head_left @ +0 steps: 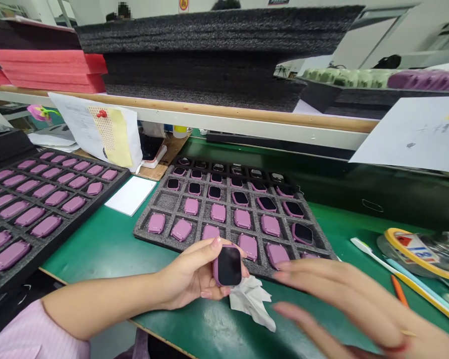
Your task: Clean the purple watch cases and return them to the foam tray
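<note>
My left hand (194, 271) holds a purple watch case with a black screen (229, 266), screen facing up, over the front edge of a dark foam tray (164, 199). Beside it at the right, my right hand (333, 299) has its fingers apart and holds nothing. A crumpled white tissue (252, 301) lies on the green table just below the watch. In the tray, the back rows hold watches with black screens up, and the nearer rows hold mostly purple cases (242, 218) with no screen showing. One compartment at the left is empty.
A second foam tray (78, 219) of purple cases is at the left, with a white pad (130, 195) beside it. Toothbrushes (407, 279), an orange stick (399, 290) and a clear container (426, 254) lie at the right. A shelf (217, 117) crosses above, carrying foam stacks.
</note>
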The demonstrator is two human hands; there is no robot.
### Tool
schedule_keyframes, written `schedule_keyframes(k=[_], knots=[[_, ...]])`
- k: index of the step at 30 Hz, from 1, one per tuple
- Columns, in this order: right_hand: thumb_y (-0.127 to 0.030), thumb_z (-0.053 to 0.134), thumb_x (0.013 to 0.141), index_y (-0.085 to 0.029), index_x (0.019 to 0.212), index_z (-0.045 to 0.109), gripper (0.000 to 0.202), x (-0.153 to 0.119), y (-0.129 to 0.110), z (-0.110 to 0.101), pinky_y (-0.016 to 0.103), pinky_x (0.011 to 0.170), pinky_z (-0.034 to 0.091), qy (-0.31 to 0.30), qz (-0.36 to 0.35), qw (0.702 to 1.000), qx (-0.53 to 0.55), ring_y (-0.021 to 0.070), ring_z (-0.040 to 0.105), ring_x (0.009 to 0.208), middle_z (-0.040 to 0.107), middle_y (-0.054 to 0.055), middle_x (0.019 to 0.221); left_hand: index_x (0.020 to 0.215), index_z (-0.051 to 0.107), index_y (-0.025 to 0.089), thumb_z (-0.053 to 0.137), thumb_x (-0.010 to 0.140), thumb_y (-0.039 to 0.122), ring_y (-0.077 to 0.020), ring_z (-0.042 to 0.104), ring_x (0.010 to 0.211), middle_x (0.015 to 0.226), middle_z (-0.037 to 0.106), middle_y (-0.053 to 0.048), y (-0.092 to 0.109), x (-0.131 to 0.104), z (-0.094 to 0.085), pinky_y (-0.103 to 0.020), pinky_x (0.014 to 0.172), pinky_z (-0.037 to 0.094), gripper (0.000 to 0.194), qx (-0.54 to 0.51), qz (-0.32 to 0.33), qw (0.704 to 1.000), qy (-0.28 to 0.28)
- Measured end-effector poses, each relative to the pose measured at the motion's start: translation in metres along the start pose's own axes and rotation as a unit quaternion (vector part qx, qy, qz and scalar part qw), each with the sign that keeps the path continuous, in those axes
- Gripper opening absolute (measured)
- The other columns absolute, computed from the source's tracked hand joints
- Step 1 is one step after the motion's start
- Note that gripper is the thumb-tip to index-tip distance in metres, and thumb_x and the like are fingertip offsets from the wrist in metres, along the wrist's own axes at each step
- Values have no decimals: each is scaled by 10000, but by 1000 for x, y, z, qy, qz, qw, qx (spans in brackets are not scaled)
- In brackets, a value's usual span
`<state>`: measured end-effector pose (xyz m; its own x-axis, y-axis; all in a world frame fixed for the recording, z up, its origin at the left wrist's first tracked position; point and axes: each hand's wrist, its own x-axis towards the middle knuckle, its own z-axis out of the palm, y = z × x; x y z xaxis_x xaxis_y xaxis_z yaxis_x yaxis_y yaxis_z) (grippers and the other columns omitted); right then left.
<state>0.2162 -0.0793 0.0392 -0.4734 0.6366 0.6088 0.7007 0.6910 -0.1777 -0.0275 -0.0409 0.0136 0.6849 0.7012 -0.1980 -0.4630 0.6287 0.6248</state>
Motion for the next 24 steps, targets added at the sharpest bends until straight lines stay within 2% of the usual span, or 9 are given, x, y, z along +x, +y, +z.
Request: schedule_keyframes(k=[1, 3, 6, 10, 16, 18, 20, 22, 24], knots=[[-371, 631, 941, -266, 1155, 628, 239, 13, -11, 8, 352, 783, 618, -27, -23, 999, 15, 223, 727, 923, 728, 63, 1058, 984, 650, 122, 750, 818, 535, -59, 544, 505, 840, 669, -64, 0, 0, -1, -151, 368, 212, 456, -3, -1, 1000, -1], [-344, 634, 947, -239, 1105, 607, 192, 33, -25, 21, 311, 726, 613, -30, -45, 997, 49, 202, 714, 904, 697, 74, 1049, 974, 638, 129, 748, 818, 543, -60, 545, 504, 793, 651, -44, -1, 0, -3, -145, 362, 192, 456, -7, 0, 1000, -2], [-300, 650, 940, -227, 975, 581, 106, 50, -27, 34, 248, 610, 577, -46, -25, 989, 139, 136, 662, 748, 625, 46, 965, 928, 612, 139, 758, 792, 582, -45, 495, 478, 740, 614, -18, -1, 1, -4, -143, 356, 163, 486, -14, -2, 1000, 0], [-172, 682, 899, -229, 926, 634, 80, 54, -18, 39, 195, 613, 573, -40, 4, 968, 249, 99, 626, 712, 576, 16, 903, 908, 584, 154, 772, 751, 626, -34, 449, 485, 738, 575, 3, 2, 3, -5, -135, 374, 156, 532, -28, -19, 999, 11], [-148, 696, 866, -232, 815, 675, 100, 52, -18, 41, 197, 579, 580, -5, 84, 944, 320, 140, 699, 748, 674, 26, 839, 878, 623, 140, 773, 766, 604, -47, 447, 496, 674, 573, 6, -1, 9, -7, -135, 382, 214, 500, -45, -14, 999, -5], [-201, 706, 868, -224, 784, 671, 94, 52, -19, 42, 208, 562, 595, 24, 149, 918, 367, 138, 704, 680, 705, 30, 829, 895, 657, 133, 781, 755, 606, -47, 450, 484, 693, 618, -12, -2, 9, -8, -141, 376, 222, 509, -46, -12, 999, -14], [-273, 712, 881, -217, 786, 668, 120, 52, -18, 41, 205, 519, 603, 54, 234, 874, 423, 109, 681, 551, 735, 32, 842, 943, 690, 127, 771, 749, 628, -41, 456, 459, 759, 677, -45, -2, 9, -9, -153, 371, 223, 544, -45, -24, 998, -23], [-344, 718, 885, -216, 800, 666, 162, 52, -15, 39, 207, 490, 617, 88, 291, 833, 463, 105, 681, 484, 768, 40, 878, 986, 713, 124, 760, 748, 646, -40, 464, 438, 815, 715, -73, -3, 9, -10, -166, 368, 228, 575, -43, -34, 998, -31], [-368, 730, 878, -227, 807, 669, 169, 50, -13, 35, 220, 545, 652, 125, 304, 824, 461, 140, 738, 552, 790, 42, 911, 1025, 728, 127, 751, 759, 642, -43, 470, 438, 829, 728, -81, -3, 9, -12, -173, 371, 236, 580, -45, -33, 998, -38]])
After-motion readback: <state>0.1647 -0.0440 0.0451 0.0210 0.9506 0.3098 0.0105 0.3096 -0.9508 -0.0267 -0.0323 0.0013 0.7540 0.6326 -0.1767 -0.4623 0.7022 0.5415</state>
